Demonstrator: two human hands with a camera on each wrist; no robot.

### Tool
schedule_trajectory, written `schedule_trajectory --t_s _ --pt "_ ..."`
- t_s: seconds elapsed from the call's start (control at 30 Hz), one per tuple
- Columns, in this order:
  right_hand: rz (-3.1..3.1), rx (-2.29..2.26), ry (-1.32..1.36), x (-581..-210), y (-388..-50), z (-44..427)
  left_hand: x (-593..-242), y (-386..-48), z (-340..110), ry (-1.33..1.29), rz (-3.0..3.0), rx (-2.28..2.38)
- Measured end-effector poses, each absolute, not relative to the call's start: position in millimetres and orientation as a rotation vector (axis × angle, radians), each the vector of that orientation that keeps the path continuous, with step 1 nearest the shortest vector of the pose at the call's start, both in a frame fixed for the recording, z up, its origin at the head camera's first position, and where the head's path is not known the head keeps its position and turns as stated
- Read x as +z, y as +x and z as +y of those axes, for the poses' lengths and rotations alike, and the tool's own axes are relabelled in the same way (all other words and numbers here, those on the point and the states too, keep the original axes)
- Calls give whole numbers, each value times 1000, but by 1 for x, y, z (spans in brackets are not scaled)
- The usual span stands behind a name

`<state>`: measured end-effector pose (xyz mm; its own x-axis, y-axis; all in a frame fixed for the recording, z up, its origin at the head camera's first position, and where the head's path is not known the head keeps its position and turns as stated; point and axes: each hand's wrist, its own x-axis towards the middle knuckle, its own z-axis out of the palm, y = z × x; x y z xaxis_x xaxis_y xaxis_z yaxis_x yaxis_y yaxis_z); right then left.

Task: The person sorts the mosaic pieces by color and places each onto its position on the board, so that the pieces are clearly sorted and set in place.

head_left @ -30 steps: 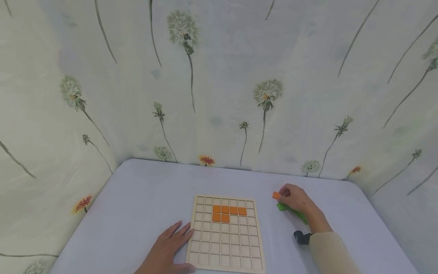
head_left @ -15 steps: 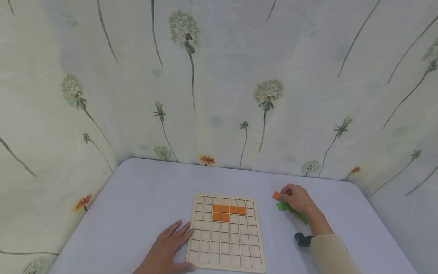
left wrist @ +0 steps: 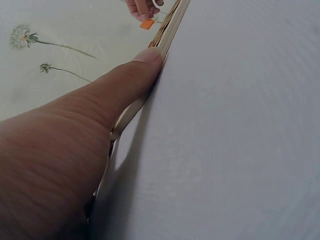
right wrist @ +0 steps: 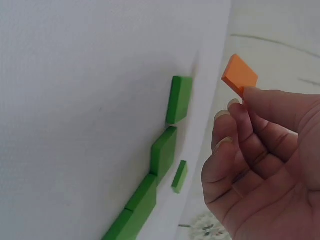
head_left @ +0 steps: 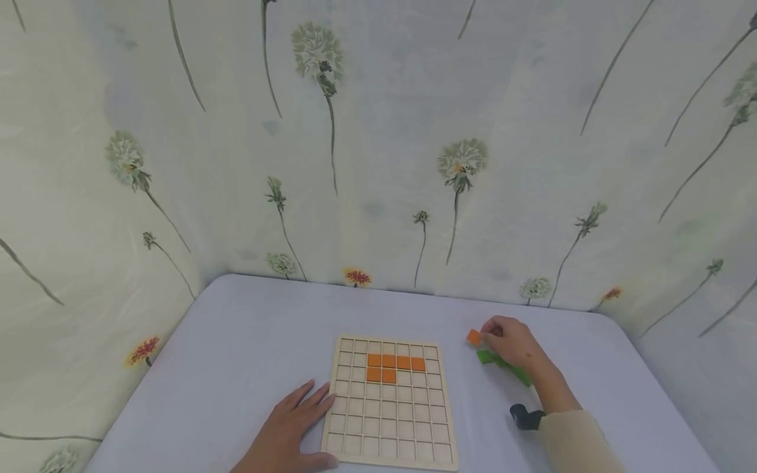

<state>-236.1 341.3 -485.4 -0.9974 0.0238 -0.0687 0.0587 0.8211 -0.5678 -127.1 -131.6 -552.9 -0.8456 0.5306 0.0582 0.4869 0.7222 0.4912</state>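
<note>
An orange square tile [head_left: 474, 337] is pinched between thumb and fingers of my right hand [head_left: 512, 341]. The right wrist view shows that tile [right wrist: 240, 75] held by one corner, above the table. Under this hand, several green tiles [right wrist: 164, 152] lie on the table, partly covered in the head view. To the left is a wooden grid board [head_left: 387, 420] with several orange tiles [head_left: 389, 361] in its upper cells. My left hand [head_left: 288, 427] rests flat at the board's left edge, fingers spread, its thumb [left wrist: 145, 62] touching the edge near the lower corner.
A black, curved object [head_left: 523, 417] shows at the right wrist, beside the beige sleeve [head_left: 576, 440]. The white table [head_left: 266, 328] ends at the back against a hanging cloth [head_left: 378, 164] printed with dandelions, which also encloses both sides.
My right hand has shifted slightly left with the orange tile, which now looks more turned. The left hand and the board have stayed in place.
</note>
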Motion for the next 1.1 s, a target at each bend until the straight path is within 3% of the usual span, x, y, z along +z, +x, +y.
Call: schedule_trajectory --t_s 0.43,1.1 --pt "2943 -912 25 -473 -228 310 -554 -126 -132 834 2834 776" --pt "2909 -862 -320 -475 -213 245 -557 -129 -132 903 2880 680"
